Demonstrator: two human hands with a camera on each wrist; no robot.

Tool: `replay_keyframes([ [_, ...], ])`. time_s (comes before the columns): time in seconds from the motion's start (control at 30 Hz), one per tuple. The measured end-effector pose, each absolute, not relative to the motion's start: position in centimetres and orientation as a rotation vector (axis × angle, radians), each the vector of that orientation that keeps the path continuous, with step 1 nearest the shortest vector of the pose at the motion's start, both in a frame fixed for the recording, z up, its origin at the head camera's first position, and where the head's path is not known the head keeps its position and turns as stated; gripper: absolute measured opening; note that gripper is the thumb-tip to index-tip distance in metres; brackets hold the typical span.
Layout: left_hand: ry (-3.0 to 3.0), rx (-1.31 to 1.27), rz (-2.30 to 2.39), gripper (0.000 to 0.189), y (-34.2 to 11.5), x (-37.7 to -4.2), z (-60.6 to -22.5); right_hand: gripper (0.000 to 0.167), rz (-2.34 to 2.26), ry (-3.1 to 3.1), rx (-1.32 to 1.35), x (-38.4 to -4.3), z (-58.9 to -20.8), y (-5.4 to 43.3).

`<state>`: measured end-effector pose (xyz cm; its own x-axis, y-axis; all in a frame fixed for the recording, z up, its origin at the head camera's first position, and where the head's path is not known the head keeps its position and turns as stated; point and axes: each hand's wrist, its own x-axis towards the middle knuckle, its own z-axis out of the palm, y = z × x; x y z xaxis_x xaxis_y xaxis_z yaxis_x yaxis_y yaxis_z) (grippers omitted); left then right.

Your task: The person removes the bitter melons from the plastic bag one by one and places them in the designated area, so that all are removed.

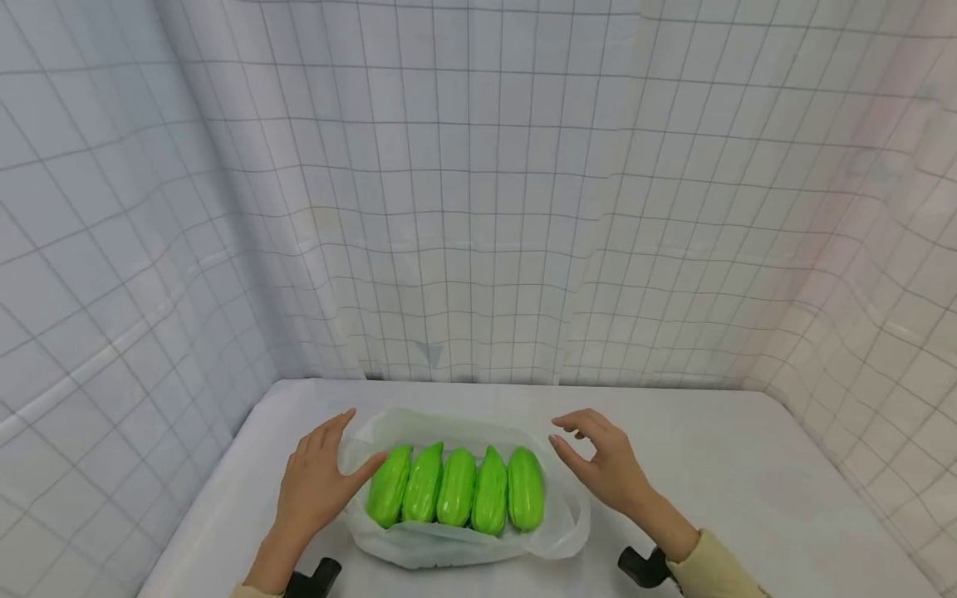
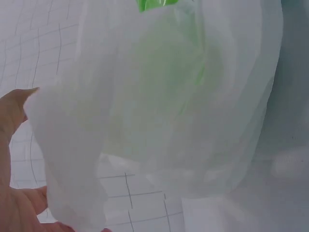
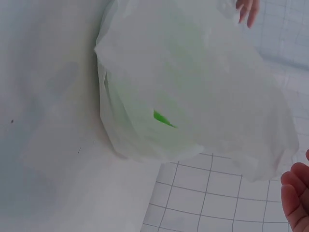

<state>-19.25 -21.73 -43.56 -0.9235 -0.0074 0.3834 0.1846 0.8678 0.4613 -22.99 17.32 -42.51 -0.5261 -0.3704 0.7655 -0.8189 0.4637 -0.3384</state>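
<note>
A translucent white plastic bag point(image 1: 437, 550) lies on the table with its mouth spread upward. Inside, several glossy bright green, long gourd-like vegetables point(image 1: 456, 490) form a side-by-side row. My left hand point(image 1: 320, 473) is at the bag's left side, fingers extended and thumb spread over the rim; whether it touches the plastic I cannot tell. Just off the right rim hovers my right hand point(image 1: 606, 461), fingers loosely bent, holding nothing. The left wrist view has the bag point(image 2: 159, 121) partly covering the left fingers. In the right wrist view, right fingertips point(image 3: 292, 198) appear beside a bag corner.
A white-covered table point(image 1: 695, 465) extends around the bag. White grid-patterned curtains point(image 1: 478, 208) stand behind it and along both sides. Black wrist mounts point(image 1: 646, 569) sit below the hands.
</note>
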Motion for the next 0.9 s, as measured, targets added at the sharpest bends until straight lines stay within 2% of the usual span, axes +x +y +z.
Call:
replay_keyframes([
  [0.2,-2.862,0.062,-0.872,0.098,-22.5,-18.7,-43.8,0.029,1.035,-2.093,1.066,-22.8,-42.4,16.9],
  [0.37,-2.949,0.173,-0.953,0.1,-22.8,-18.8,-44.4,0.027,1.092,-2.117,1.117,-22.3,-42.2,16.5],
  [0.6,-2.901,0.229,-1.018,0.08,-23.3,-19.1,-45.4,0.019,1.133,-2.326,1.092,-21.6,-42.2,15.9],
  [0.77,-2.813,0.203,-1.079,0.057,-23.5,-19.5,-45.8,0.028,1.143,-2.536,1.02,-21.4,-42.0,15.3],
  [0.9,-2.783,0.176,-1.098,0.049,-23.7,-19.6,-46.0,0.041,1.116,-2.696,1.002,-21.4,-42.1,15.1],
])
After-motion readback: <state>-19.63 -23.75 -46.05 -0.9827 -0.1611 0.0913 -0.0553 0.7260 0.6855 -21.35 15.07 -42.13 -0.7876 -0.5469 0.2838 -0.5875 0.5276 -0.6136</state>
